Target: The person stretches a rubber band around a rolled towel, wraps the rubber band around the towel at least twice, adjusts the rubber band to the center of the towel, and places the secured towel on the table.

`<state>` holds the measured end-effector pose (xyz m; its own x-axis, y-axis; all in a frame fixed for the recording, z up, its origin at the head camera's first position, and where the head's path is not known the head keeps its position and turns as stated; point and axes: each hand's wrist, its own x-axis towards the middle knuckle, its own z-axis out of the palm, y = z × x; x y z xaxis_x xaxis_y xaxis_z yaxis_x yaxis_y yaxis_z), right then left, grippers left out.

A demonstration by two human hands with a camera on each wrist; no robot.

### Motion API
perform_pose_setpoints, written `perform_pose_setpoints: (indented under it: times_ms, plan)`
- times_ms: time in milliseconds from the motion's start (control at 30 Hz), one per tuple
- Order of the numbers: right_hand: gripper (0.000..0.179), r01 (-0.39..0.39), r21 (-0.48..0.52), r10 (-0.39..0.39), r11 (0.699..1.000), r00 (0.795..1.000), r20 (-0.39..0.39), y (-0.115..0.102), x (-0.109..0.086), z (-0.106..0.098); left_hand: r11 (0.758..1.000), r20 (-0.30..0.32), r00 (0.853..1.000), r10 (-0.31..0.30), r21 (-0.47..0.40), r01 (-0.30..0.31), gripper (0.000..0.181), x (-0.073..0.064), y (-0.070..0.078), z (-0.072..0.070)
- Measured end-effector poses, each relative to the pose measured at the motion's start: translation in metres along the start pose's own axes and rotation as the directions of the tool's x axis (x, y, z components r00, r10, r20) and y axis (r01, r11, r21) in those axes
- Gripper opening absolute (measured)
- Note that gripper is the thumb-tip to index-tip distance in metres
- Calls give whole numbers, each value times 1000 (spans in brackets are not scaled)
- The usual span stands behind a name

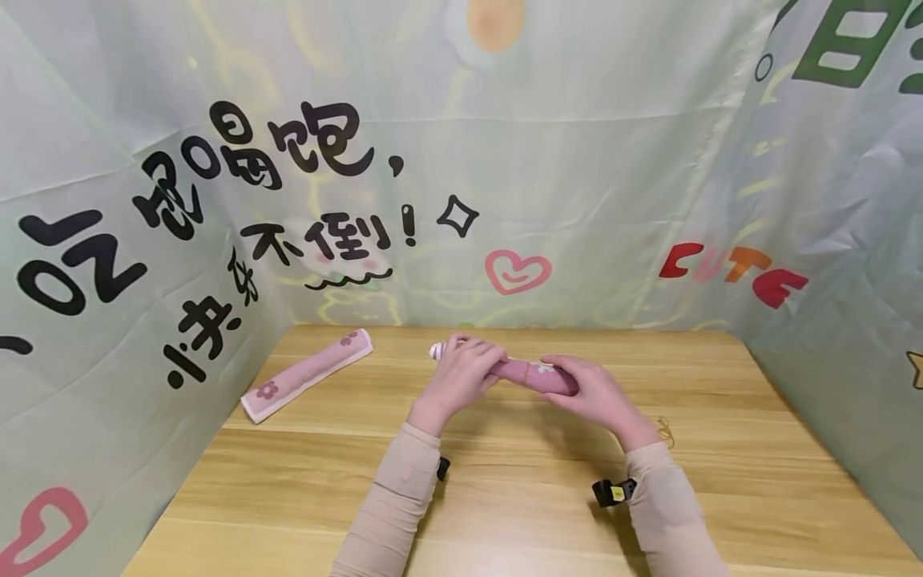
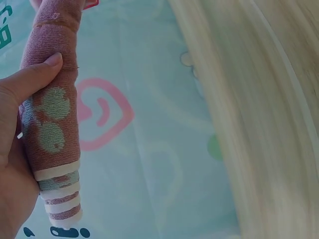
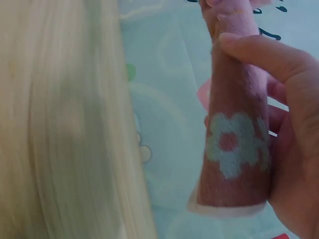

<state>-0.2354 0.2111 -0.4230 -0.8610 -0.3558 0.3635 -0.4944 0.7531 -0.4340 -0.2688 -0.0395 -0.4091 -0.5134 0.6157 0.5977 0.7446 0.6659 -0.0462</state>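
Note:
A rolled pink towel is held up above the table with both hands. My left hand grips its left half, the thumb lying across the roll in the left wrist view. White and pink stripes mark the tapered left end of the towel. My right hand grips the other half, near a pale flower on the towel. A thin brownish band goes round the roll between the hands.
Another towel, pink with darker flowers and pale edges, lies rolled or folded at the table's back left. Thin yellowish rubber bands lie beside the right wrist. A printed cloth hangs around the wooden table.

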Motion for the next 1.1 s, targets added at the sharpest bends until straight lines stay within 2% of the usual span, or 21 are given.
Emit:
perform_pose_setpoints:
  times_ms: [167, 500, 833, 933, 1100]
  plan:
    - [49, -14, 3, 14, 1000, 1000, 1, 3, 0, -3, 1000, -17, 1000, -10, -5, 10, 23, -2, -4, 1]
    - [43, 51, -95, -60, 994, 994, -95, 5, 0, -4, 993, 41, 993, -115, -6, 115, 29, -8, -15, -1]
    - [43, 71, -143, -89, 987, 988, -128, 6, 0, -4, 983, 82, 981, -178, -31, 181, 37, -9, -22, -4]
    - [44, 77, -154, -99, 985, 985, -141, 9, 2, -5, 981, 81, 979, -186, -35, 190, 39, -8, -24, -6]
    - [43, 96, -173, -120, 980, 983, -137, 12, 9, -6, 986, 78, 983, -168, -7, 169, 38, -6, -30, -6]
